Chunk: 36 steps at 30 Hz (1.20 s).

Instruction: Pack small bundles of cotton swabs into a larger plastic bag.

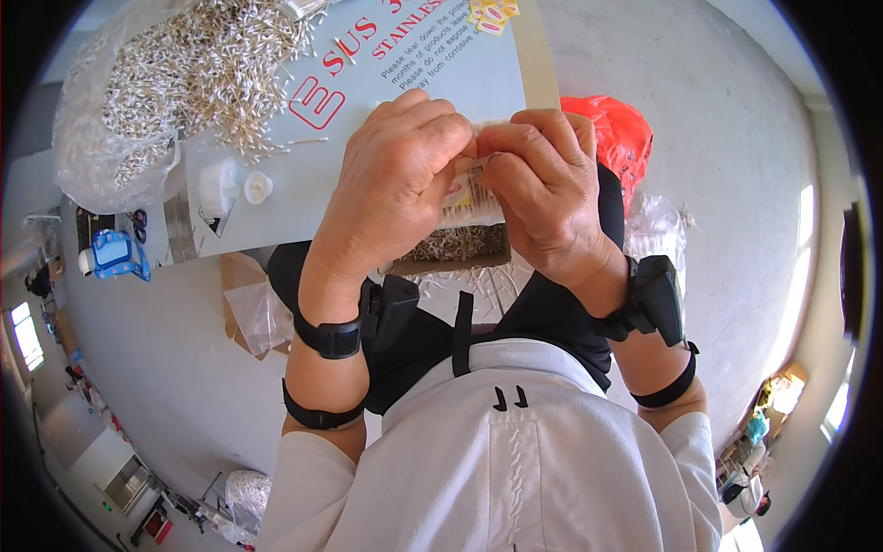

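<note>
My left hand (391,179) and my right hand (544,193) meet over the near edge of the table, thumbs and fingers closed in a pinch. Between them is a small clear plastic bag of cotton swabs (471,210), with a yellow and pink label inside. Both hands grip its upper part, and the fingers hide most of that edge. Just below the bag, an open brown box (501,250) holds many loose swabs. A large heap of cotton swabs (225,78) covers the table's far left, partly in a clear plastic sack (74,175).
Yellow paper labels (494,15) lie at the table's far edge. A small round white tub (258,187) stands at left, near scissors (140,225) and a blue packet (118,255). A red plastic bag (618,138) is right of the table; a carton (241,290) sits on the floor.
</note>
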Available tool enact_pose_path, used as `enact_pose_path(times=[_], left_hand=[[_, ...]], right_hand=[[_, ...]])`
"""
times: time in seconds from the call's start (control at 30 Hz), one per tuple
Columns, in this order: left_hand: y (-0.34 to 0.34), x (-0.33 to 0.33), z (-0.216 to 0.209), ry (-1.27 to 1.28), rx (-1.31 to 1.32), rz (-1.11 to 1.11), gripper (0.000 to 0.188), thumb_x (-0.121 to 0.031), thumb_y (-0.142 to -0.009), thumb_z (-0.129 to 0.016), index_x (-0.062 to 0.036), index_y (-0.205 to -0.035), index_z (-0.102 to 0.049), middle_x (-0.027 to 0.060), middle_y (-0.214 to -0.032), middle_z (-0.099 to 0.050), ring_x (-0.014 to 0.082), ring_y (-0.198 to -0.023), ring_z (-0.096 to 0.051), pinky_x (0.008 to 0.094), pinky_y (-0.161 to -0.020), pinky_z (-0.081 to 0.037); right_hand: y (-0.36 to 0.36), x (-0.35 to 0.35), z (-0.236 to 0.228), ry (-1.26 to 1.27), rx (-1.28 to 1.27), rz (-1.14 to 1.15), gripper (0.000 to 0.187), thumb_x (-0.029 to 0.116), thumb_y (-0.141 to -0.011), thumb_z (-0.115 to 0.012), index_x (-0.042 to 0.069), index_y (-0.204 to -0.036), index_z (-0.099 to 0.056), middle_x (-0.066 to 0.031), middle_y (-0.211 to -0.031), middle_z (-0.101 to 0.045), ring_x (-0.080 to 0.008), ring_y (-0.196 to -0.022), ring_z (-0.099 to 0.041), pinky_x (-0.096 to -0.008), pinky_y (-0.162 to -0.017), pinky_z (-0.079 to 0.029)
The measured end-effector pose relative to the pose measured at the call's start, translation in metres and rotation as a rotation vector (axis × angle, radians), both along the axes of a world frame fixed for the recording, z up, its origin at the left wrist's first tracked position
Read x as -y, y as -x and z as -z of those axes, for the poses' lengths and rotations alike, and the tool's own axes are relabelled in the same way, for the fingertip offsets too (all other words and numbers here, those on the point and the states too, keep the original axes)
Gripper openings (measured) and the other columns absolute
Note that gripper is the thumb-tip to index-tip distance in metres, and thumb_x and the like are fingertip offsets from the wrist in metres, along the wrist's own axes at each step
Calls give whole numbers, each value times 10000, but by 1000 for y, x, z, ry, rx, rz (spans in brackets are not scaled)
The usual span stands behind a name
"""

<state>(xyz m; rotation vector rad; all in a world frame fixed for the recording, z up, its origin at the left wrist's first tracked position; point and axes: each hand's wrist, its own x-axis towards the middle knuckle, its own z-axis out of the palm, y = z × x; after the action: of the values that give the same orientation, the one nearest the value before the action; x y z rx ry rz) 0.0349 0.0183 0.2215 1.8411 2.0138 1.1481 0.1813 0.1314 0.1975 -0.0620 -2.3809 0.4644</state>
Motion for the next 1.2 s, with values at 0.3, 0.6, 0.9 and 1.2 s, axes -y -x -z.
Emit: enact_pose_path(times=[0.3,0.6,0.9,1.2], left_hand=[[2,-1,4,46,46,25,120,68,-704,-632,-13,-723,-545,83,-708,-568,296,-767,-532,398,-725,-435],[0,-2,-1,112,32,15,118,61,-703,-641,-8,-721,-548,91,-708,-575,297,-777,-531,399,-741,-435],[0,-1,2,116,101,5,97,73,-713,-614,7,-741,-550,103,-716,-575,309,-784,-529,408,-758,-441],[-5,2,-5,108,0,24,105,41,-726,-648,10,-787,-568,112,-776,-586,315,-829,-542,413,-776,-445]], right_hand=[[4,-2,12,-6,-58,-17,291,93,-599,-664,43,-872,-576,-66,-970,-614,-277,-938,-568,-434,-853,-397],[4,0,17,13,-47,0,236,68,-652,-670,54,-853,-547,-92,-913,-589,-292,-904,-540,-421,-805,-386],[4,-1,18,45,-31,-33,222,57,-679,-676,55,-845,-529,-101,-912,-577,-291,-887,-529,-418,-797,-387],[3,-4,16,61,-16,-25,188,25,-719,-667,36,-843,-525,-103,-878,-570,-304,-834,-519,-411,-762,-393]])
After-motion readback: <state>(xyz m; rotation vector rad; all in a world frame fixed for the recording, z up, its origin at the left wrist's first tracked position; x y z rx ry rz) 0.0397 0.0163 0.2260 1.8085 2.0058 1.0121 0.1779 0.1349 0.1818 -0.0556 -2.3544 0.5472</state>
